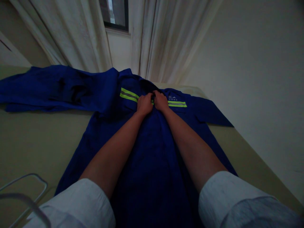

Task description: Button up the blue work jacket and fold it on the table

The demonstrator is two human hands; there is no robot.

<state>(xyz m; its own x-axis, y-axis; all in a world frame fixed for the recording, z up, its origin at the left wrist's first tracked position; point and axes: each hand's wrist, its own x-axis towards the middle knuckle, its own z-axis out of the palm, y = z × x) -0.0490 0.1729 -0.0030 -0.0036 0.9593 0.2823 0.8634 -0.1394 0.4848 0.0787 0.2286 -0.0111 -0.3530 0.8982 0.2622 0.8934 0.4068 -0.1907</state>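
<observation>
Pale curtains (73, 34) around 1 dark-framed window (115, 14), wall (249, 57) apparently cream

"Where are you working?"

"You're in a home-like room: long pale curtains (166, 38) frame a window (114, 14), a plain wall (249, 63) stands alongside, and a beige bench (30, 142) sits below."

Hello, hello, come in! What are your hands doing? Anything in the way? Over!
Left hand and right hand gripping blue jacket below collar. Wire loop lower left, off jacket. Over.
</observation>
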